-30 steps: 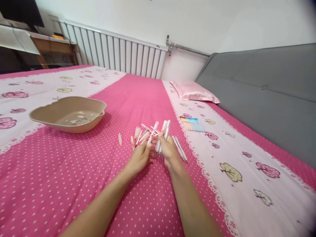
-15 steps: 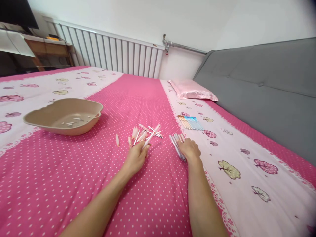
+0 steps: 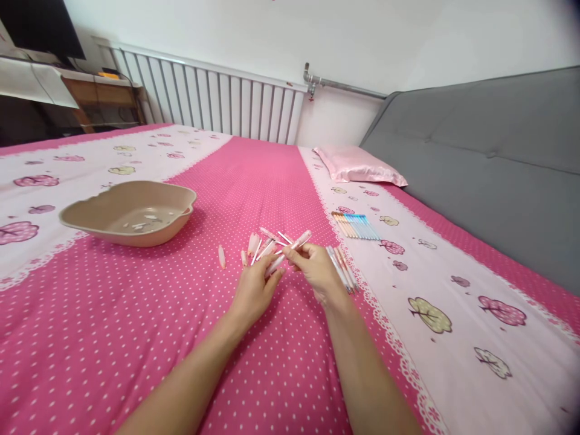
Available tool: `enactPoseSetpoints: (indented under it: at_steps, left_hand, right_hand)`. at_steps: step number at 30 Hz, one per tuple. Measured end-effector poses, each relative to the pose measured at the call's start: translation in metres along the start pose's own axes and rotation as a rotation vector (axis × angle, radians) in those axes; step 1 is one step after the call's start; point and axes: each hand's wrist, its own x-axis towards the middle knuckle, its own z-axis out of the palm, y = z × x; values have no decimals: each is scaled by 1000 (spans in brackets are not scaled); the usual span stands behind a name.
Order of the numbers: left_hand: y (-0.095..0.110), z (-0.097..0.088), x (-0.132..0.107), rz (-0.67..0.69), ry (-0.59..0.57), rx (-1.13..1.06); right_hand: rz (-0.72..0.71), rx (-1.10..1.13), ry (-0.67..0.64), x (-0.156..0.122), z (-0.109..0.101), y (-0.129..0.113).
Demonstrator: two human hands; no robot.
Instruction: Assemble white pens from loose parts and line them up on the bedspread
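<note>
A pale pink pen point(image 3: 301, 239) slants up to the right between my hands. My left hand point(image 3: 254, 289) grips its lower end, and my right hand point(image 3: 319, 272) pinches it higher up with thumb and fingers. Just beyond my left hand lies a loose pile of pink pen barrels and thin white refills point(image 3: 254, 244), partly covered by that hand. One pink barrel point(image 3: 222, 257) rests apart to the left. Beside my right wrist several pens point(image 3: 345, 272) lie side by side in a slanted row.
A second row of orange-brown and blue pens point(image 3: 356, 226) lies farther back. At the left stands a beige basin point(image 3: 127, 235) with small white pieces inside. The polka-dot bedspread point(image 3: 254, 175) carries everything. Beyond are a pink pillow point(image 3: 360, 164) and a grey headboard point(image 3: 489, 133).
My right hand has left the row of pens and moved left onto the pink pen in my left hand. The row now shows uncovered. The camera view has shifted slightly left.
</note>
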Motion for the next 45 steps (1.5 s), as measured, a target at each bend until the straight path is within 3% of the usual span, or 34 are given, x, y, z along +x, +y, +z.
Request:
enactPoseSetpoints:
  at_steps: [5,8,16,24,26,28,33,36,39,42,45]
  left_hand:
    - [1,-2,-1,-6,119,44]
    - [1,-2,-1,-9,127,-12]
    - [7,-4,-2,-109,-12,-209]
    - [9,-3,-1,-366,-203,-602]
    - [6,-3,0,-381,-210,-590]
    - [3,-5,2,-336,-138,-521]
    - [-1,-5,3,0,83,-203]
    - [0,-4,2,62,162,-90]
    - [0,-5,1,18,128,-115]
    - [-1,-6,2,-109,22,-237]
    - [-3,-6,3,-236,5,-328]
  right_hand:
    - [43,46,116,5,-5,1]
    - [26,66,131,6,-7,1]
    - [-18,116,131,6,-5,5]
    - [16,246,15,4,-12,-4]
    - [32,275,-5,4,-13,-5]
    - [44,309,1,4,-13,-5]
    - [56,348,67,3,-10,-5]
    - [58,347,49,3,-9,-6]
    - [56,366,43,3,-8,-5]
    - [61,388,37,4,-8,-4]
    - [71,394,23,4,-8,-3]
